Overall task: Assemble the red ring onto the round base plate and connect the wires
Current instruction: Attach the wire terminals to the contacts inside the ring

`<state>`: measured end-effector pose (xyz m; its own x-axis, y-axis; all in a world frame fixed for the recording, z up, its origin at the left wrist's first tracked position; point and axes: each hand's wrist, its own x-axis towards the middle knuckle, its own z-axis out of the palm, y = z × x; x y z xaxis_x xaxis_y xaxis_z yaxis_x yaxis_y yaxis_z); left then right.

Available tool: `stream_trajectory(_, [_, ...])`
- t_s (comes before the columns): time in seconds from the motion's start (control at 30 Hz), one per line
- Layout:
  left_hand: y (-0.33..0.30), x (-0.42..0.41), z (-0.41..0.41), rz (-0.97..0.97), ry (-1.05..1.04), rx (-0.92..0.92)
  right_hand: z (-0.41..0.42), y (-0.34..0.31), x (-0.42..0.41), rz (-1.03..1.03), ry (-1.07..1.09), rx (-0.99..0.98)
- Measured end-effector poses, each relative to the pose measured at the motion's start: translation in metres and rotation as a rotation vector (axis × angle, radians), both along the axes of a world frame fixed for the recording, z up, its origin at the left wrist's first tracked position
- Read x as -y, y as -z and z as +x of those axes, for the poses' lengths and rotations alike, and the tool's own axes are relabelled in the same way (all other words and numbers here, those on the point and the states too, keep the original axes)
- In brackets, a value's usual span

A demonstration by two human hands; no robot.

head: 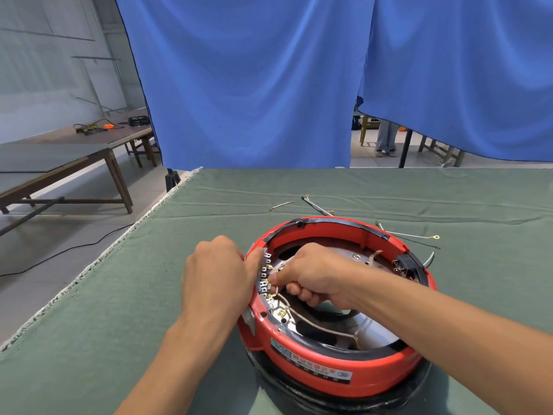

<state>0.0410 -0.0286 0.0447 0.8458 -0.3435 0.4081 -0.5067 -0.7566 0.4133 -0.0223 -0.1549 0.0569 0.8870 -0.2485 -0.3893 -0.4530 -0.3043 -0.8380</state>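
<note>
Red plastic forms the ring point(335, 366), which sits on the round base plate point(374, 336) at lower centre-right of the head view, on a green cloth-covered table point(119, 310).

Head view, hands: the left hand point(215, 274) rests against the ring's outer left wall, fingers curled, thumb pressing the rim beside the terminal strip point(264, 280). The right hand point(311, 277) reaches inside the ring, fingertips pinching a braided wire point(317, 326) end at the strip. Whether the brass connector is seated cannot be determined; the fingers hide it.

Head view, remaining items: loose wires point(419, 236) lie on the cloth above and right of the ring. A black socket point(408, 265) sits on the ring's right wall.

Risks, as judged:
- Terminals stand close together; a connector may go onto the wrong tab.
- Angled pushing may bend a tab.
- Pulling the braided wire may unseat connectors already fitted.
- Reduced left-hand bracing may let the ring shift on the plate.
</note>
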Motion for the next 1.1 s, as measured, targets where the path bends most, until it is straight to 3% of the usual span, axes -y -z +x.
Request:
stream_trajectory(0.27, [-0.002,0.001,0.002,-0.012,0.03,-0.003,0.006,0.001,-0.005,-0.055,0.011,0.004])
stream_trajectory(0.4, [-0.003,0.001,0.003,-0.061,0.036,-0.033,0.008,0.002,-0.004,0.018,0.04,0.009])
stream_trajectory(0.73, [0.001,0.0,0.003,-0.136,0.063,-0.02,0.007,-0.004,0.004,-0.035,-0.099,-0.009])
stream_trajectory(1.1, [0.009,0.011,0.007,-0.384,0.049,-0.229,-0.007,-0.01,0.015,-0.002,-0.141,-0.094])
